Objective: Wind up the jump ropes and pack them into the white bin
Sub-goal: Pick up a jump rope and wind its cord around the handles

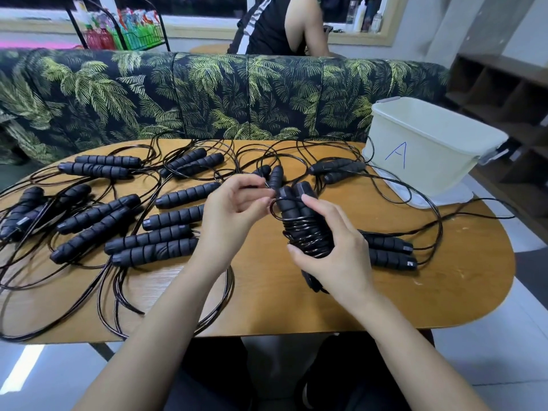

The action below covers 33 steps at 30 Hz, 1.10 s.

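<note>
Black cord (pixel 308 236) is partly wound round the paired handles (pixel 292 203) our right hand (pixel 333 259) grips; our left hand (pixel 234 210) pinches its free length. Many ropes (pixel 98 216) lie unwound on the bench (pixel 267 301); white bin (pixel 427 155) far right, contents unseen.

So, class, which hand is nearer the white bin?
Right. The right hand, gripping the wound jump rope, is left of the white bin; the left hand, pinching its cord, is farther left.

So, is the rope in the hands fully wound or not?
Partly wound: coils circle the paired handles in the right hand; the left hand pinches a free loop.
</note>
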Tool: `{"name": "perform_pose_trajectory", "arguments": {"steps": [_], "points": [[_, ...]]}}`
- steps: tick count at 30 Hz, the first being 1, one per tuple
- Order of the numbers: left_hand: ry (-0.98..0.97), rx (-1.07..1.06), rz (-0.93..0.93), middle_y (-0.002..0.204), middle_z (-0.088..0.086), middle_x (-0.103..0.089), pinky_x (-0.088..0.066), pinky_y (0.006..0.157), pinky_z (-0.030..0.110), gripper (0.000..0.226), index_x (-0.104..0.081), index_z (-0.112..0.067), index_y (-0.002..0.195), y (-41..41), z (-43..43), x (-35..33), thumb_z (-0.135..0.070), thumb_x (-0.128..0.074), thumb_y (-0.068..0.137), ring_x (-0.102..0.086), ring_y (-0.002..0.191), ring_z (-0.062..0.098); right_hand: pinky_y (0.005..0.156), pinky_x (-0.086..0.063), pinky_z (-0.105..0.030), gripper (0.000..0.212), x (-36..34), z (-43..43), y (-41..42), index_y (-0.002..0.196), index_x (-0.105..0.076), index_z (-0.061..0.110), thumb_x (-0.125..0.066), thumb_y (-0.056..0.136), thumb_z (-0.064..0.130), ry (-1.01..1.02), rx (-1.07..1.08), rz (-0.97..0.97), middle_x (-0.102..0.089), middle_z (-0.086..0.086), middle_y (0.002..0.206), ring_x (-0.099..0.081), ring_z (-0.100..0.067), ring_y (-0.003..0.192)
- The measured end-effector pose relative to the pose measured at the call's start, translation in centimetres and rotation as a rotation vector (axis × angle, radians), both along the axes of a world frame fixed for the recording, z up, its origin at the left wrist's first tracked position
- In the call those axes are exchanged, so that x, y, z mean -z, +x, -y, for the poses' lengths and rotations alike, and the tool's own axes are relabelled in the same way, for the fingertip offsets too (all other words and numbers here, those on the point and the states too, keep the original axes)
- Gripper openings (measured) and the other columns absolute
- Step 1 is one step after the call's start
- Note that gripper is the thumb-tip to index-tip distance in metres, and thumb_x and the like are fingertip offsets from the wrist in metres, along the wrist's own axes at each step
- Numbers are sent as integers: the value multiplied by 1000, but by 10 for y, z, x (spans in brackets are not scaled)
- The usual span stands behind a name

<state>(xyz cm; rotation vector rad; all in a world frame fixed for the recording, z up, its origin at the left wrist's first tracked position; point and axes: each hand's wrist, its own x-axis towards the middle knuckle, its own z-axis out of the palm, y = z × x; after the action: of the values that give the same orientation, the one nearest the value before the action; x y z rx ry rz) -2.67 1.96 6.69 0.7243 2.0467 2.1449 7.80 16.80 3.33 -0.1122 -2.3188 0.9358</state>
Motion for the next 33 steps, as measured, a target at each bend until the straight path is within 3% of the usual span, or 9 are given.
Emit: {"name": "perform_pose_trajectory", "arguments": {"steps": [6, 10, 13, 18, 23, 28, 33], "points": [[-291, 37, -243, 106, 3, -72, -53, 90, 24, 32, -63, -8, 123, 0, 1, -6, -11, -62, 91, -67, 97, 4, 77, -55, -33, 73, 2, 0, 2, 135, -41, 45, -76, 72, 37, 142, 75, 50, -50, 14, 136, -61, -9, 102], [-454, 79, -328, 108, 2, -69, -51, 90, 17, 44, -59, -7, 128, 2, -2, -1, -10, -69, 85, -64, 102, 3, 80, -55, -36, 74, 6, -1, 2, 137, -38, 46, -76, 73, 39, 180, 75, 116, -48, 14, 138, -63, -15, 104], [-472, -13, -396, 101, -1, -69, -50, 88, 13, 37, -64, -7, 123, 2, -6, 3, -4, -64, 86, -65, 96, 5, 77, -56, -34, 76, 7, -1, 2, 139, -36, 47, -75, 74, 39, 209, 68, 136, -47, 16, 137, -64, -13, 100], [-384, -88, -308, 89, 0, -73, -56, 77, 20, 22, -73, -7, 101, -7, -3, 7, 1, -68, 81, -70, 82, 9, 74, -57, -34, 78, 9, -1, 6, 140, -33, 49, -73, 73, 42, 232, 21, 131, -47, 20, 134, -63, -8, 99], [-440, -51, -313, 93, 2, -74, -54, 80, 16, 27, -73, -5, 104, -6, -4, 6, 3, -64, 80, -70, 86, 8, 63, -55, -29, 80, 11, -2, 9, 139, -36, 48, -77, 71, 39, 322, 55, 83, -51, 15, 135, -67, -11, 82], [-438, 30, -218, 85, 5, -75, -59, 76, 32, 23, -75, -6, 95, -14, 5, 0, 4, -64, 77, -72, 79, 16, 60, -51, -22, 80, 11, -5, 12, 140, -39, 45, -79, 71, 39, 367, 9, 61, -51, 14, 133, -66, -9, 74], [-384, 177, 42, 77, 11, -74, -55, 65, 19, 23, -73, -4, 88, -15, 12, -15, 13, -62, 78, -72, 70, 18, 76, -55, -20, 79, 10, -11, 18, 141, -37, 46, -75, 72, 43, 280, -91, 51, -48, 18, 136, -61, -5, 97]]}}
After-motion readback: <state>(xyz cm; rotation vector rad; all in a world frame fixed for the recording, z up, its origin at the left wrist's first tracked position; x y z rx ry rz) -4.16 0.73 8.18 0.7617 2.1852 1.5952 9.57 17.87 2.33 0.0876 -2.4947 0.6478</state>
